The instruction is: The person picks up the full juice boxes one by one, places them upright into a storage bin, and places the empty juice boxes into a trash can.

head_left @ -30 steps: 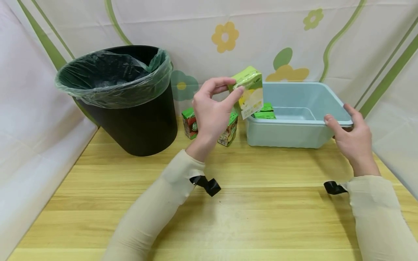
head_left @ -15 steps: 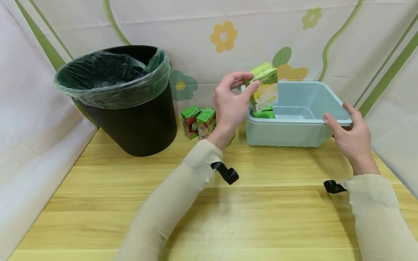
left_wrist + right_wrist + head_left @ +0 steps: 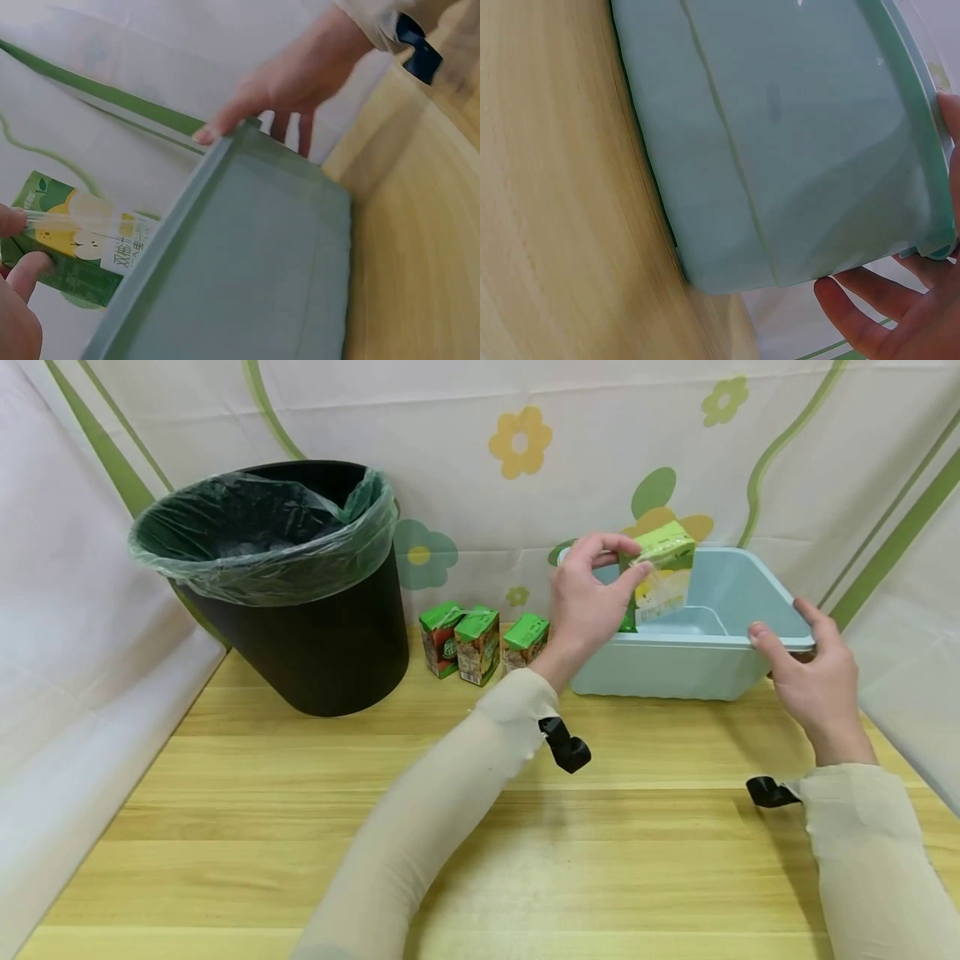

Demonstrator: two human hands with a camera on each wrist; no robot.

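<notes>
My left hand [image 3: 596, 589] pinches a green juice carton [image 3: 667, 577] with yellow fruit printed on it and a straw in clear wrap on its side. The carton hangs tilted over the open top of a light blue plastic bin [image 3: 652, 670], its lower end just inside the rim. In the left wrist view the thumb and fingers grip one end of the juice carton [image 3: 82, 240]. My right hand [image 3: 813, 672] grips the bin's right front corner, thumb over the rim and fingers beneath it. A sliver of another green carton [image 3: 628, 620] shows inside the bin, mostly hidden by my left hand.
Several green-topped drink cartons [image 3: 477, 647] stand in a row on the wooden table [image 3: 480, 860], left of the bin. Farther left is a black trash can [image 3: 307, 652] lined with a translucent green bag [image 3: 285, 568]. A flower-print curtain [image 3: 450, 427] hangs close behind everything.
My left hand has carried the juice carton rightward, from the bin's left edge to over its inside. The small cartons behind the left arm have come into view. My right hand stays on the corner.
</notes>
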